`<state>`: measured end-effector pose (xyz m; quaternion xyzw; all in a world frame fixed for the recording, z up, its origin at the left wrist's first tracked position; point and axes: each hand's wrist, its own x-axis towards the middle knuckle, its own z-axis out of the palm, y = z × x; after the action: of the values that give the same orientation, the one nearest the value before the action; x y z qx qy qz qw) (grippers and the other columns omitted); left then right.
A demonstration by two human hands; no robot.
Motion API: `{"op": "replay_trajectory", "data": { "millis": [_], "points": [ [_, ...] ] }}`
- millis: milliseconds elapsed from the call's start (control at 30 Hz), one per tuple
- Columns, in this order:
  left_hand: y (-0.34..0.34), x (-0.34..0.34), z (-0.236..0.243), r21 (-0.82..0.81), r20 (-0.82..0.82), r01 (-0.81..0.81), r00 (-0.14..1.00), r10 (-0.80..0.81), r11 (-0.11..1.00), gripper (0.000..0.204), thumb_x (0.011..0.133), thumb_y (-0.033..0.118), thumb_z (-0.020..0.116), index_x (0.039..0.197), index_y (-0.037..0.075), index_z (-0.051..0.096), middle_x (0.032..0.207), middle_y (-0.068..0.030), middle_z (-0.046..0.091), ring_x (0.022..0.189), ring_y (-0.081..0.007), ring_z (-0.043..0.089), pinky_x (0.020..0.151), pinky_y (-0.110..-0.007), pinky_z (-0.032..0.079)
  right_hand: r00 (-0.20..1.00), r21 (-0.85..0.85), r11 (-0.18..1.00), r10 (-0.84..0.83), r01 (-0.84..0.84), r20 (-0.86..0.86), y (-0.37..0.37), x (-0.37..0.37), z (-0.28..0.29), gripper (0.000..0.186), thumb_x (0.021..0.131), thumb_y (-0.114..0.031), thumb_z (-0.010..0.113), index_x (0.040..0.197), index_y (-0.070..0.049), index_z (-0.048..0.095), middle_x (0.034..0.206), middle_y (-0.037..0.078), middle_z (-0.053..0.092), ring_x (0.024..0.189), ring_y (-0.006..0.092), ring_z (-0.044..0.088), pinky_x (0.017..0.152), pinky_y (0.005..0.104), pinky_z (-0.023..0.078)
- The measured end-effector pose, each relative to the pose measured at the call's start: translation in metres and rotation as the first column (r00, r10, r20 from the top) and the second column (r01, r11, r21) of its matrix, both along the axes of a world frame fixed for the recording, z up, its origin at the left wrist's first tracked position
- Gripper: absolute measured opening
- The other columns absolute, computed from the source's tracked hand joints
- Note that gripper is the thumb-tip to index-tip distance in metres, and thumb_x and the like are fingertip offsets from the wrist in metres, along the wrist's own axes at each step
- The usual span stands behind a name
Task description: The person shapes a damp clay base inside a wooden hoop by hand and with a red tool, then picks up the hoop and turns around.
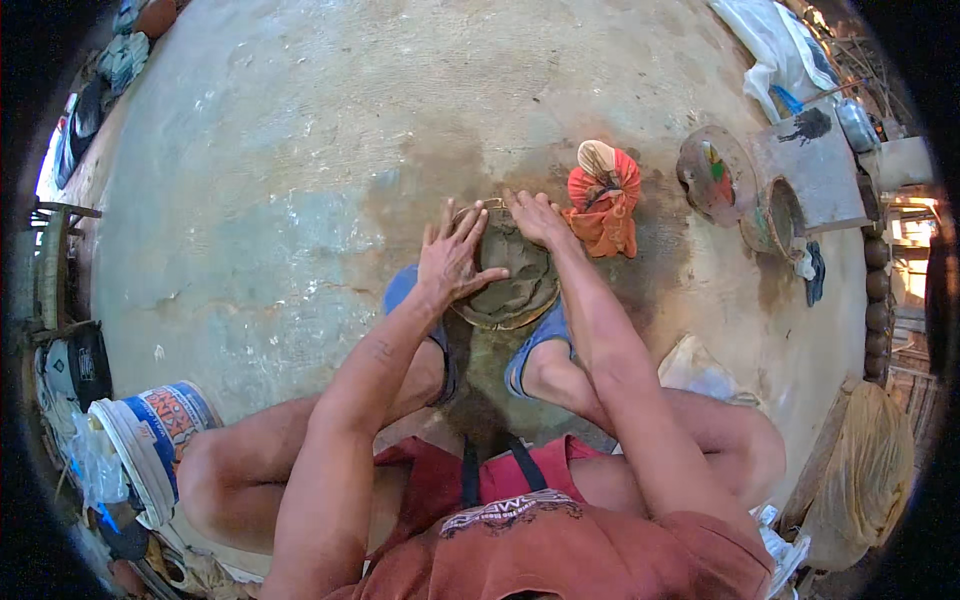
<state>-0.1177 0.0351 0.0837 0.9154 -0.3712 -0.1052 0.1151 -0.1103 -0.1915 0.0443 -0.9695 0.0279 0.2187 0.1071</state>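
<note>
A round shallow mould (500, 323) holding grey wet clay (512, 285) sits on the floor between my feet. My left hand (452, 262) rests with spread fingers on its left side, thumb across the clay. At its far right rim, my right hand (533, 217) touches the clay or rim with fingers extended and slightly bent. An orange-red cloth bundle (610, 225) topped with a pale oval piece lies just beyond that hand.
The concrete floor (260, 120) surrounds me. At right stand a stained round board (700, 175), a container (762, 225) and a grey board (810, 180). A white bucket (150, 450) is beside my left knee; a pale sack (700, 370) lies by my right leg.
</note>
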Motion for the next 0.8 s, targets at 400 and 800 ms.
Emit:
{"op": "replay_trajectory", "data": {
  "millis": [400,800],
  "points": [
    [-0.008,0.014,0.004,-0.143,-0.168,0.012,0.985,-0.036,0.99,0.138,0.064,0.075,0.082,0.167,0.013,0.014,0.174,-0.0117,0.013,0.158,-0.0444,0.005,0.125,-0.063,0.017,0.931,0.494,0.828,-0.354,0.265,0.093,-0.084,-0.047,-0.024,0.076,0.1,-0.062,0.047,0.152,-0.006,0.048,0.154,0.022,0.05,0.141,0.0339,0.05,0.116,0.043,0.038],
    [0.059,0.018,-0.023,0.033,-0.515,-0.128,0.848,0.127,0.991,0.155,0.049,0.059,0.095,0.167,0.012,0.007,0.165,-0.0238,0.033,0.154,-0.0451,0.024,0.125,-0.049,0.029,0.936,0.503,0.79,-0.32,0.35,-0.15,-0.048,-0.142,0.055,0.1,0.059,-0.041,0.098,0.141,-0.003,0.055,0.135,0.02,0.066,0.129,0.0336,0.06,0.11,0.0412,0.045]
  ]
}}
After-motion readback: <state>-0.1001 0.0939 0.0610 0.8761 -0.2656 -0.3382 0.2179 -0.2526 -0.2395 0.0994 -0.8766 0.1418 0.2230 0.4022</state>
